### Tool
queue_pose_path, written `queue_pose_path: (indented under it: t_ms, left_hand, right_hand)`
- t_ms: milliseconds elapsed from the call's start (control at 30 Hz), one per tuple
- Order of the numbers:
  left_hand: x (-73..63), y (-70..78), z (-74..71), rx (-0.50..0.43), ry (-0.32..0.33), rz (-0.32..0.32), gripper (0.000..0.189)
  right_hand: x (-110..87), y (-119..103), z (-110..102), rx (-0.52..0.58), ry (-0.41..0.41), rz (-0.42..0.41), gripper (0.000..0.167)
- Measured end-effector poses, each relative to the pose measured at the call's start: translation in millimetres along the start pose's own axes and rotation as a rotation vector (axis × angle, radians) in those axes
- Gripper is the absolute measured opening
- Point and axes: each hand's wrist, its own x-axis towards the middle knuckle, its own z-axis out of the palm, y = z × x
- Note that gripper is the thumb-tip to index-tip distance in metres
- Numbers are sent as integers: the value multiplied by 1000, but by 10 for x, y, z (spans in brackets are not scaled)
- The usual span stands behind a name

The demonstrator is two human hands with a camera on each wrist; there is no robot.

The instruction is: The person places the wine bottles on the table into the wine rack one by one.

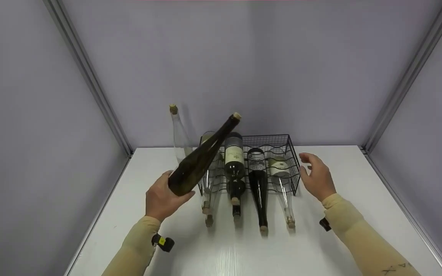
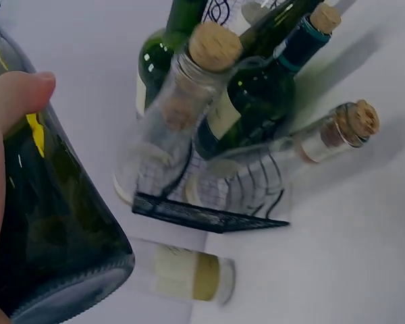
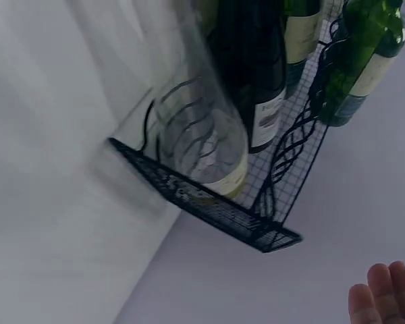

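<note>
My left hand (image 1: 161,199) grips a dark green corked wine bottle (image 1: 198,165) near its base, tilted with the neck up and to the right. The bottle is raised in front of the left side of a black wire wine rack (image 1: 294,165). In the left wrist view the thumb (image 2: 30,91) presses against the glass of this bottle. Just right of the rack, my right hand (image 1: 317,176) is in the air with fingers loosely bent and nothing in it. Only its fingertips (image 3: 385,297) show in the right wrist view.
Several corked bottles lie in the rack, necks toward me: a green one with a cream label (image 1: 235,155), a dark one (image 1: 259,188) and a clear one (image 1: 284,195) among them. Another clear bottle (image 1: 180,134) stands upright behind left. Walls enclose the white table (image 1: 228,253).
</note>
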Motion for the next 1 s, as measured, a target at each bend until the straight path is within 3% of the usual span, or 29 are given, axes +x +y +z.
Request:
queue_pose_path:
  t_ms: [333, 433, 533, 633, 867, 1000]
  left_hand:
    - [182, 350, -57, 231, 43, 329, 80]
    - [197, 421, -49, 294, 34, 409, 79]
    - [216, 511, -36, 354, 10, 483, 79]
    - [232, 615, -15, 408, -25, 535, 80]
    - [223, 830, 47, 434, -102, 590, 80]
    - [221, 919, 63, 450, -108, 629, 77]
  right_hand:
    - [72, -654, 88, 0, 238, -487, 31]
    - [84, -831, 113, -24, 242, -636, 34]
    - [95, -989, 146, -67, 155, -739, 44]
    - [103, -1109, 185, -157, 10, -777, 59]
    - [99, -1158, 322, -337, -321, -707, 92]
    - [73, -1094, 371, -401, -402, -691, 107]
